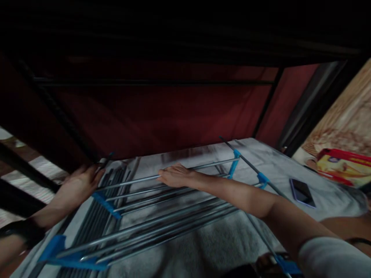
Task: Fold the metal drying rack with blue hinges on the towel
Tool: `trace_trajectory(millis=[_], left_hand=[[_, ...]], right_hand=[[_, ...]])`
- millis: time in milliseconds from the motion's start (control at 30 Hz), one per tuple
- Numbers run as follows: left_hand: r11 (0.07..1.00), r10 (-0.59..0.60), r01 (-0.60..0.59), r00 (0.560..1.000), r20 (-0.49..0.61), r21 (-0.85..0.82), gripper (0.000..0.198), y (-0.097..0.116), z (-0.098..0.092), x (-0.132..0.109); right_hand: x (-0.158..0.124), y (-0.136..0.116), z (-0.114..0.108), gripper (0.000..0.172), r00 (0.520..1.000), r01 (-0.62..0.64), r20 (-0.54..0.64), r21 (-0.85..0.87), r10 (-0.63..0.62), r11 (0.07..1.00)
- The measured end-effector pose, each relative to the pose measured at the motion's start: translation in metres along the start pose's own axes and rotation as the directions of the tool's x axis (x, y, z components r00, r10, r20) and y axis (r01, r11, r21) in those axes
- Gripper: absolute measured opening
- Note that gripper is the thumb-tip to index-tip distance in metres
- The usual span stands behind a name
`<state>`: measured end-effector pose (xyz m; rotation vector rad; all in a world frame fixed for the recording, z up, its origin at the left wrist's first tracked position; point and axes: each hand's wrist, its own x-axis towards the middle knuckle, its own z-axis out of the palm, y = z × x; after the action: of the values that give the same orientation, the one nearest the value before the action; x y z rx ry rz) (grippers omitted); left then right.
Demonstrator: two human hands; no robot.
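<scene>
Stretching forward, left hand (pixel 79 184) and right hand (pixel 176 176) close fingers around drying rack (pixel 130 231) rods.

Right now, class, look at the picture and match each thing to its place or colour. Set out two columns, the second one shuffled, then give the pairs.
Things:
1. left hand
2. right hand
3. phone
4. packet

Places and colours:
a. red and yellow, at the far right
b. flat on the cover, right of the rack
c. on a silver rod near the middle of the rack
d. at the rack's left end

Pairs: 1-d, 2-c, 3-b, 4-a
</scene>
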<state>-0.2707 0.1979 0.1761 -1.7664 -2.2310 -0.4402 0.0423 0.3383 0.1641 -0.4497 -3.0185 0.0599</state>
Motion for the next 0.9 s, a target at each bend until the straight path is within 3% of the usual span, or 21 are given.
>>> trace_trajectory(millis=[100, 200, 267, 333, 467, 567, 667, 767, 833, 867, 900], left_hand=[[0.981, 0.193, -0.193, 0.981, 0.004, -0.022, 0.053, 0.047, 0.001, 0.011], [0.944, 0.33, -0.323, 0.936, 0.124, -0.072, 0.051, 0.108, 0.016, 0.009], [0.928, 0.372, -0.364, 0.91, 0.182, -0.078, 0.054, 0.141, 0.031, 0.006], [0.916, 0.395, -0.368, 0.895, 0.206, -0.158, 0.06, 0.16, 0.046, 0.007], [0.885, 0.419, -0.314, 0.858, 0.296, -0.343, 0.062, 0.159, 0.06, 0.024], [0.884, 0.422, -0.314, 0.855, 0.301, -0.346, 0.058, 0.148, 0.061, 0.031], [0.892, 0.428, -0.35, 0.859, 0.282, -0.286, 0.063, 0.145, 0.06, 0.024], [0.902, 0.427, -0.387, 0.867, 0.259, -0.192, 0.069, 0.151, 0.057, 0.016], [0.91, 0.412, -0.384, 0.873, 0.262, -0.153, 0.07, 0.157, 0.053, 0.014], [0.914, 0.406, -0.382, 0.873, 0.269, -0.138, 0.071, 0.159, 0.051, 0.014], [0.916, 0.401, -0.381, 0.873, 0.277, -0.125, 0.071, 0.161, 0.05, 0.014]], right_hand=[[0.002, 0.003, 0.002, 0.031, 0.999, -0.006, -0.043, 0.021, 0.007, 1.0], [0.002, 0.005, 0.005, 0.026, 0.996, -0.003, -0.086, 0.017, 0.004, 1.0], [0.001, 0.007, 0.008, 0.026, 0.997, -0.018, -0.078, 0.013, 0.019, 1.0], [-0.001, 0.012, 0.009, 0.024, 0.998, -0.049, -0.045, 0.022, 0.05, 0.999], [-0.018, 0.026, 0.002, 0.027, 0.994, -0.112, -0.011, 0.045, 0.112, 0.993], [-0.046, 0.043, -0.015, 0.031, 0.995, -0.096, -0.007, 0.024, 0.097, 0.995], [-0.088, 0.072, -0.036, 0.033, 0.988, -0.116, -0.103, -0.01, 0.114, 0.993], [-0.134, 0.114, -0.055, 0.038, 0.91, -0.294, -0.306, 0.002, 0.281, 0.956], [-0.161, 0.143, -0.06, 0.039, 0.768, -0.467, -0.432, 0.13, 0.474, 0.875], [-0.172, 0.155, -0.06, 0.039, 0.683, -0.536, -0.435, 0.247, 0.587, 0.807], [-0.181, 0.165, -0.058, 0.038, 0.628, -0.573, -0.387, 0.357, 0.676, 0.737]])
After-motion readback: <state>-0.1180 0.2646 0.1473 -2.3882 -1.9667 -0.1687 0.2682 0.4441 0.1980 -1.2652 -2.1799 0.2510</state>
